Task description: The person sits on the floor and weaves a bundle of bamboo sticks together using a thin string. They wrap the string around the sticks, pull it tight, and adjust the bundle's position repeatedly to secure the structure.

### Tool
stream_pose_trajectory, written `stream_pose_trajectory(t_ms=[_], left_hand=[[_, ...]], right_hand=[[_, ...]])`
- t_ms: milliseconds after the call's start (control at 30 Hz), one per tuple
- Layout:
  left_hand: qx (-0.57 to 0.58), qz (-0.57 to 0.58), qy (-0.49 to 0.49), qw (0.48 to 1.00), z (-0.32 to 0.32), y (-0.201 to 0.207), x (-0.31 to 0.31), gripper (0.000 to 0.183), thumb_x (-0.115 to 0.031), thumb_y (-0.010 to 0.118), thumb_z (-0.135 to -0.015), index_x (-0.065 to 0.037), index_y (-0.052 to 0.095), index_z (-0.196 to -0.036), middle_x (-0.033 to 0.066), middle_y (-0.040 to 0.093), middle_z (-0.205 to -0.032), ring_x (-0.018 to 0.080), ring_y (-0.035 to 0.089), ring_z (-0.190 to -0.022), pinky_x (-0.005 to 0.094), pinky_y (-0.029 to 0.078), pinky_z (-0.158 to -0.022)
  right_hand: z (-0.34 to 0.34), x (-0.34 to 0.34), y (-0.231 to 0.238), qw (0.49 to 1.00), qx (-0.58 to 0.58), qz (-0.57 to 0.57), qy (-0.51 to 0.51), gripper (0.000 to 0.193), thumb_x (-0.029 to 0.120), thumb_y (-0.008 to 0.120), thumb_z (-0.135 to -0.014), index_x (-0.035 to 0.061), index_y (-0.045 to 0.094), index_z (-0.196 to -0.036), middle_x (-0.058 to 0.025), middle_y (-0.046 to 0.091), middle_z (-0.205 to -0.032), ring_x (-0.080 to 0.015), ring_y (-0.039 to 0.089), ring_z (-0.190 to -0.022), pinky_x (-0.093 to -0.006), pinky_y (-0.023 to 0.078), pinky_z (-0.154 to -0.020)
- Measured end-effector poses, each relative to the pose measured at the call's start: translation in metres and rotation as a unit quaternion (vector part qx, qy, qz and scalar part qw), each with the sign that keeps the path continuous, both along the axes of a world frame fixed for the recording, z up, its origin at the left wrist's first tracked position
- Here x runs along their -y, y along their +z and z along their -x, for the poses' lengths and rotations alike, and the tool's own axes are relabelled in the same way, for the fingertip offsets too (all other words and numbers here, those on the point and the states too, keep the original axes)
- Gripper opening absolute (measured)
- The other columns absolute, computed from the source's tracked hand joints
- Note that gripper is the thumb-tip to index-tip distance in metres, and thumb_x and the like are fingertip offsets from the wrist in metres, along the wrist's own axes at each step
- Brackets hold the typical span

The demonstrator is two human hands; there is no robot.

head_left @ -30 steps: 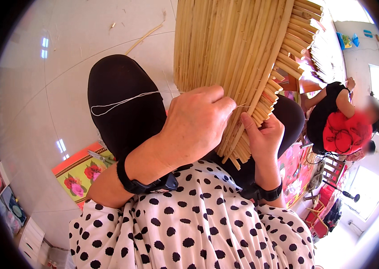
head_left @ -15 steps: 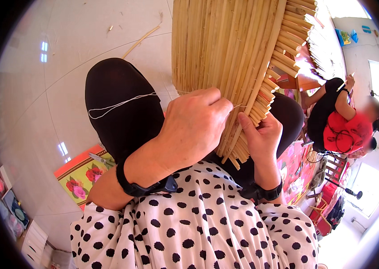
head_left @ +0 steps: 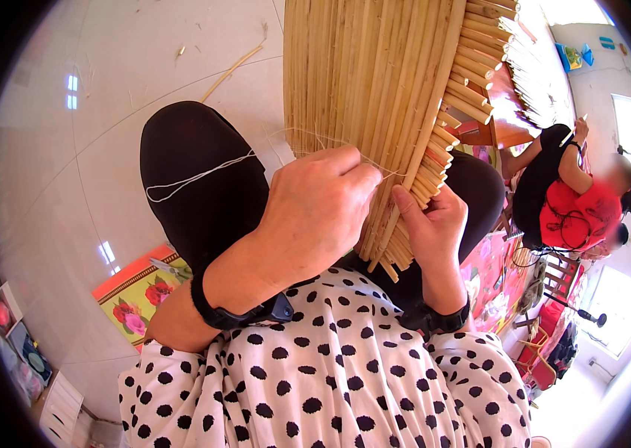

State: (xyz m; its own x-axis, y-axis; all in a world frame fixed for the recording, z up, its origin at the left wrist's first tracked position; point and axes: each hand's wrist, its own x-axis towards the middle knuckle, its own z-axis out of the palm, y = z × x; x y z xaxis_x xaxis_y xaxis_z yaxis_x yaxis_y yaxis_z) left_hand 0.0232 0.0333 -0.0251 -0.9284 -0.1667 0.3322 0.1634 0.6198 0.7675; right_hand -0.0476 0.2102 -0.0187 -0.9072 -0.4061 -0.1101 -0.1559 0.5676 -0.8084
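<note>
A mat of pale, straight reed stalks (head_left: pixel 360 75) rests across my lap and reaches away from me, its uneven cut ends sticking out on the right. My left hand (head_left: pixel 317 205) is closed in a pinch on white thread (head_left: pixel 207 175) over the near part of the mat. From that pinch a thin strand runs right to the stalks, and a slack loop lies across my left knee. With thumb on top and fingers underneath, my right hand (head_left: pixel 436 228) grips the near right edge of the mat. Its fingertips are partly hidden by the stalks.
A loose stalk (head_left: pixel 232 73) lies on the tiled floor at far left. Beside my left thigh is a flowered mat (head_left: pixel 132 306) with scissors-like metal on it. To the right, another person in red (head_left: pixel 573 213) sits holding a stalk near more stalks.
My left hand has shifted slightly left and down, and a loop of thread now arches above it over the mat. The mat has moved a little left; my right hand keeps its hold.
</note>
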Motion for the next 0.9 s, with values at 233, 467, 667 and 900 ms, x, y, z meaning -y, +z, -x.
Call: stream_pose_trajectory(t_ms=[233, 467, 667, 900], left_hand=[[-0.011, -0.005, -0.003, 1.0, 0.0008, -0.001, -0.0006, 0.01, 0.001, 0.069, -0.075, -0.002, 0.064, -0.083, 0.0087, 0.053, -0.069, 0.0276, 0.058, -0.062, 0.0368, 0.045, -0.052], [-0.008, 0.001, 0.001, 1.0, 0.0006, 0.0007, -0.0007, 0.009, 0.001, 0.069, -0.075, -0.002, 0.064, -0.082, 0.0086, 0.053, -0.068, 0.0277, 0.058, -0.062, 0.0368, 0.045, -0.052], [-0.001, 0.003, 0.002, 1.0, 0.0, 0.003, -0.0001, 0.01, 0.001, 0.069, -0.074, -0.002, 0.065, -0.082, 0.0086, 0.053, -0.069, 0.0277, 0.058, -0.062, 0.0367, 0.046, -0.053], [0.006, 0.007, 0.001, 1.0, -0.0003, 0.0033, 0.0001, 0.011, 0.001, 0.069, -0.074, -0.002, 0.065, -0.083, 0.0092, 0.054, -0.07, 0.0282, 0.058, -0.063, 0.0369, 0.046, -0.054]], right_hand=[[-0.0009, -0.0004, -0.0028, 1.0, 0.005, 0.029, 0.0, 0.018, 0.005, 0.072, -0.085, -0.0045, 0.067, -0.1, 0.0001, 0.067, -0.083, -0.0032, 0.055, -0.072, -0.0203, 0.047, -0.064], [0.0002, -0.0001, -0.0015, 1.0, 0.0, 0.013, 0.006, 0.018, 0.003, 0.071, -0.085, -0.0045, 0.066, -0.101, 0.0003, 0.066, -0.084, -0.0031, 0.055, -0.073, -0.0202, 0.047, -0.065], [0.0003, 0.0001, -0.0022, 1.0, 0.01, 0.021, 0.003, 0.019, 0.003, 0.071, -0.085, -0.0044, 0.066, -0.102, 0.0004, 0.066, -0.084, -0.003, 0.054, -0.073, -0.0201, 0.047, -0.065], [0.0, 0.0011, -0.0003, 1.0, 0.005, 0.017, 0.004, 0.018, 0.004, 0.071, -0.085, -0.0042, 0.067, -0.101, 0.0009, 0.066, -0.084, -0.0028, 0.054, -0.072, -0.0199, 0.046, -0.064]])
